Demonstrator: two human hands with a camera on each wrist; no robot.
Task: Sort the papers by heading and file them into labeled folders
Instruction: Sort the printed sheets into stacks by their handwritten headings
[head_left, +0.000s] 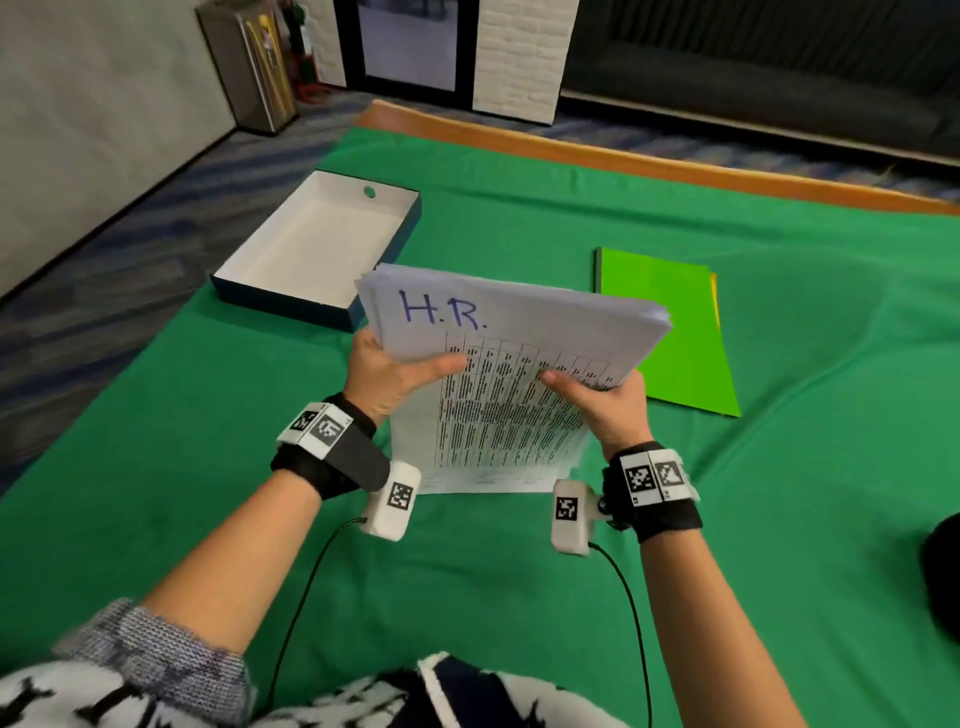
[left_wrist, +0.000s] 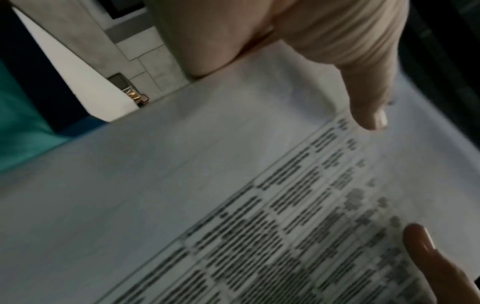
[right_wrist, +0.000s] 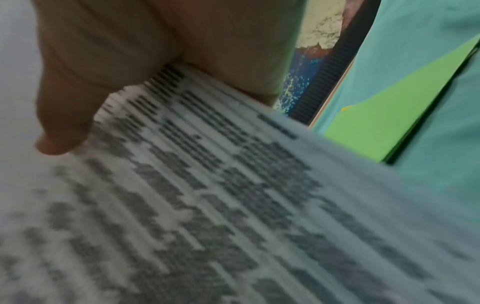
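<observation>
**Reading the top heading before filing**

While held up off the green cloth (head_left: 519, 571) by both sides, the stack of papers (head_left: 509, 364) shows "H.R." handwritten on its top sheet above a printed table. Left hand (head_left: 387, 376) clamped on the left edge, thumb (left_wrist: 369, 111) across the page, other fingers hidden behind; right hand (head_left: 608, 400) gripping the lower right edge, thumb on top.

To do this well, probably: keep the left pinch firm on the whole pile, slide only the top sheet free with the right thumb, check that no second sheet clings, then carry it to the matching folder. Thin, floppy sheets, likely to fan or slip if tilted further.

Just right of the stack, flat on the cloth, a lime-green folder (head_left: 675, 332) with a yellow edge peeking from under it; no label readable. Far left, an open white-lined box (head_left: 317, 249), nothing visible inside. Beyond the cloth, a wooden table edge (head_left: 623, 156), patterned carpet (head_left: 130, 249), a white brick column (head_left: 524, 52).
</observation>
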